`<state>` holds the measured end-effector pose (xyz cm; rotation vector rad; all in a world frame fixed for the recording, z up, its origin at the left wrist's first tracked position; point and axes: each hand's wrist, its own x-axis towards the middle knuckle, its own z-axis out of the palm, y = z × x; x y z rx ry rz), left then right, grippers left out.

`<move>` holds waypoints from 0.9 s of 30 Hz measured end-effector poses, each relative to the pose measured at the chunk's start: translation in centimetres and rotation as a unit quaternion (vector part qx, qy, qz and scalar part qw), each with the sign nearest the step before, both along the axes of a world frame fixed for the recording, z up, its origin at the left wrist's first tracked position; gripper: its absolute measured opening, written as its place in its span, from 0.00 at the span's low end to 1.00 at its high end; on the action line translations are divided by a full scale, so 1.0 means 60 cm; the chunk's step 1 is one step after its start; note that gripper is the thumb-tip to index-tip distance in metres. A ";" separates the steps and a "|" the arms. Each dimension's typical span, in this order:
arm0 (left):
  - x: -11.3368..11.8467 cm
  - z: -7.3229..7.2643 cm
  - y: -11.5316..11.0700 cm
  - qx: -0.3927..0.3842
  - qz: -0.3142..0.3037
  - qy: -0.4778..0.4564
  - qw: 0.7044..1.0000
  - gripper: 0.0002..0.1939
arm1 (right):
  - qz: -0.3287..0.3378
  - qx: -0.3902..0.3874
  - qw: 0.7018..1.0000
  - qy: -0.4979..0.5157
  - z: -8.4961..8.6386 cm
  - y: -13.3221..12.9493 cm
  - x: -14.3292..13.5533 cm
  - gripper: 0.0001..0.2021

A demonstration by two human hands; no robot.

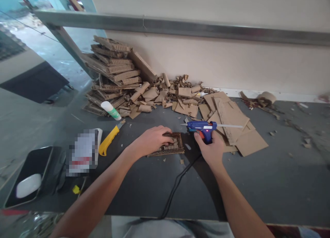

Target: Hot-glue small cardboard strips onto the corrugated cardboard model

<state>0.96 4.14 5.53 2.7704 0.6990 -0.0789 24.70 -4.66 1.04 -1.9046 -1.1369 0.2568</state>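
In my right hand (213, 149) is a blue hot glue gun (203, 125), its fingers closed around the handle and its nozzle pointing left. A clear glue stick (229, 126) sticks out of its back, and a small red light glows on its side. My left hand (156, 140) grips a small rectangular frame of corrugated cardboard (177, 145), its fingertips curled over the inside. The frame lies flat on the dark table, partly covered by that hand. The glue gun's nozzle is above and to the right of the frame, apart from it.
Left stand a yellow utility knife (109, 140), a glue stick tube (110, 110) and a phone (31, 172) with a white case on it. Behind rise stacked cardboard pieces (116, 67) and scraps (165, 93). Flat cardboard sheets (250, 141) lie right; a black cord (177, 181) runs toward me.
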 end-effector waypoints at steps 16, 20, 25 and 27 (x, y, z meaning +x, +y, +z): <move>-0.017 -0.031 0.005 -0.037 0.015 -0.111 0.993 0.12 | 0.172 0.063 0.930 -0.318 0.017 -0.018 0.020 0.09; -0.020 -0.041 0.005 -0.044 0.025 -0.136 0.989 0.12 | 0.186 0.068 0.905 -0.376 0.017 -0.021 0.013 0.06; -0.021 -0.046 0.004 -0.047 0.029 -0.149 0.987 0.11 | 0.192 0.063 0.887 -0.414 0.016 -0.021 0.007 0.08; -0.020 -0.047 0.003 -0.050 0.032 -0.151 0.987 0.11 | 0.200 0.065 0.880 -0.427 0.017 -0.020 0.004 0.09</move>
